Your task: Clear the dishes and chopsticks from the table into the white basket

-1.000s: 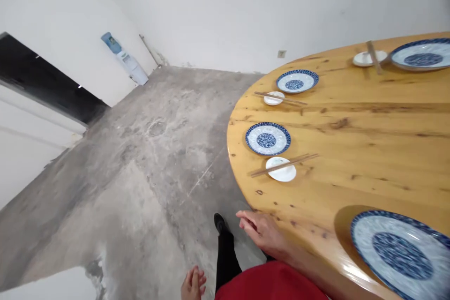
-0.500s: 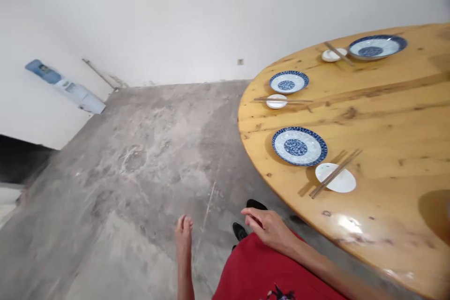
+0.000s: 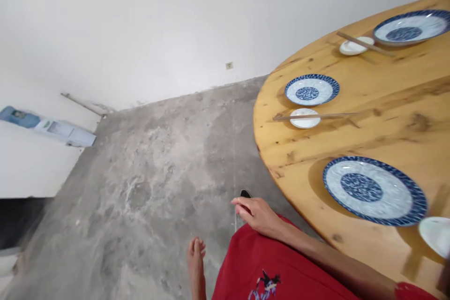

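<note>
My right hand [image 3: 258, 215] hangs empty in front of my red shirt [image 3: 281, 272], fingers loosely apart, just off the edge of the round wooden table [image 3: 281, 159]. My left hand [image 3: 196, 255] is lower and further left, over the floor, holding nothing. Nearest on the table is a blue-and-white plate [image 3: 374, 191], with a small white dish [image 3: 436, 234] cut off at the right edge. Further along lie a second plate [image 3: 311, 89] and a white dish [image 3: 304, 118] with chopsticks [image 3: 326, 115] across it.
At the table's far side sit a third plate [image 3: 409, 26] and a dish [image 3: 351, 47] with chopsticks [image 3: 365, 43]. Bare concrete floor [image 3: 158, 173] spreads to the left. A water dispenser [image 3: 49, 126] stands by the white wall, which carries a wall socket [image 3: 229, 65]. My black shoe [image 3: 245, 193] shows.
The view has travelled along the table's edge, so the plates lie closer and more to the right. Both hands stay empty in front of my body; the left one has dropped slightly.
</note>
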The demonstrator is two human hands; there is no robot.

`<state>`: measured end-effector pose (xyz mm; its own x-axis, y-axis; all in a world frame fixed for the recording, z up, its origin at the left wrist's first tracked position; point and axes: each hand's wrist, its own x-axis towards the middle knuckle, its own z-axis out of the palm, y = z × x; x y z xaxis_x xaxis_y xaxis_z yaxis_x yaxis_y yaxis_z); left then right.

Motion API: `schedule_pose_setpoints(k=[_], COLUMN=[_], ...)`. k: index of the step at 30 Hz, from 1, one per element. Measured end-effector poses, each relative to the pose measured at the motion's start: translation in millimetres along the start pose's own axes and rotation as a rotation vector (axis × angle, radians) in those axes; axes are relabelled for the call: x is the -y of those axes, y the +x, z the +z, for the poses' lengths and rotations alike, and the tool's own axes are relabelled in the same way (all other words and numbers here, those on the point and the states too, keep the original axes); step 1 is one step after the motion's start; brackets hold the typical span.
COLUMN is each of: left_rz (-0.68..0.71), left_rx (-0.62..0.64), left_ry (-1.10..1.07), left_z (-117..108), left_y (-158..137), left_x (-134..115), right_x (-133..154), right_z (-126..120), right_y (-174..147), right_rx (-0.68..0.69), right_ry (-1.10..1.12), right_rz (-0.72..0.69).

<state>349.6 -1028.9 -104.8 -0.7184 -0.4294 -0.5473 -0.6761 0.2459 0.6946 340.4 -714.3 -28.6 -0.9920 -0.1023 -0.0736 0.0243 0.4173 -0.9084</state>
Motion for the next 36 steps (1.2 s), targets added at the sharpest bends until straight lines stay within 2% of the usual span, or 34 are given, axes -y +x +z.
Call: schedule_pose_setpoints(k=[3, 5, 7, 9, 11, 13, 19, 23, 26, 28, 32, 36], left_rz=[-0.035, -0.056, -0.076, -0.113, -0.119, -0.054, 0.308, 0.516, 0.617, 0.686, 0.781, 0.852], left_rx=[-0.079, -0.092, -0.054, 0.047, 0.183, 0.298, 0.571, 0.726, 0.833, 0.934, 1.147, 1.283], left_ry=[0.025, 0.035, 0.041, 0.075, 0.145, 0.231, 0.381, 0.444, 0.512, 0.537, 0.549, 0.524], left_z=[-7, -1, 12, 32, 59, 92, 191, 257, 315, 357, 440, 508], left_y=[26, 47, 74, 108, 144, 176, 245, 274, 276, 265, 220, 168], left_x=[-4, -14, -32, -64, -108, -161, -322, -408, -456, -480, -511, -534], right_x=[2, 0, -2, -5, -7, -8, -15, -18, -16, -15, -24, -47], right_z=[-17, -29, -41, -51, -59, -64, -70, -76, -83, -88, -108, -146], right_y=[52, 75, 91, 104, 117, 131, 193, 240, 264, 273, 281, 284], right_rx=[-0.082, -0.145, -0.197, -0.25, -0.323, -0.413, -0.662, -0.828, -0.956, -1.037, -1.185, -1.353], right_ry=[0.043, 0.071, 0.095, 0.097, 0.097, 0.118, 0.237, 0.289, 0.319, 0.346, 0.435, 0.608], right_rz=[0.034, 0.068, 0.098, 0.135, 0.18, 0.224, 0.337, 0.374, 0.425, 0.463, 0.529, 0.561])
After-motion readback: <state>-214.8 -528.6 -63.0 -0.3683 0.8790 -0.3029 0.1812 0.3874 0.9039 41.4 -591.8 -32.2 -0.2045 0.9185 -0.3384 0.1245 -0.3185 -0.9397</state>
